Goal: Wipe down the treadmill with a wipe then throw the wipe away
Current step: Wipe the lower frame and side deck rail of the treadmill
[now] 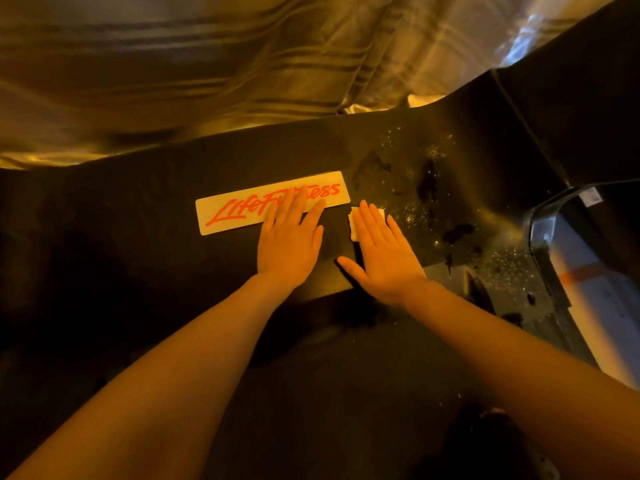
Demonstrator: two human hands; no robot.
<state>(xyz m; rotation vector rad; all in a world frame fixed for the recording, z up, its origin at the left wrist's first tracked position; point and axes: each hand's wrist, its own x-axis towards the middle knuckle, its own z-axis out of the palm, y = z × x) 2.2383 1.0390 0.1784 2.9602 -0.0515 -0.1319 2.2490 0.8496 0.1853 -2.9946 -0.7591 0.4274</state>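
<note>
Treadmill: right hand is pressing the wipe flat-fingered, left hand is resting spread; wiping under way, the wet patch likely needing passes next.

Treadmill: black, matte. Label on it: white strip, red script lettering. Wipe, just right of the label: white. Right of the label, the black surface carries glinting pale speckles and darker wet blotches. Curtain, beyond the label: tan-gold under warm light, with darker stripes. Far right of the label: pale panel with an orange band.
</note>
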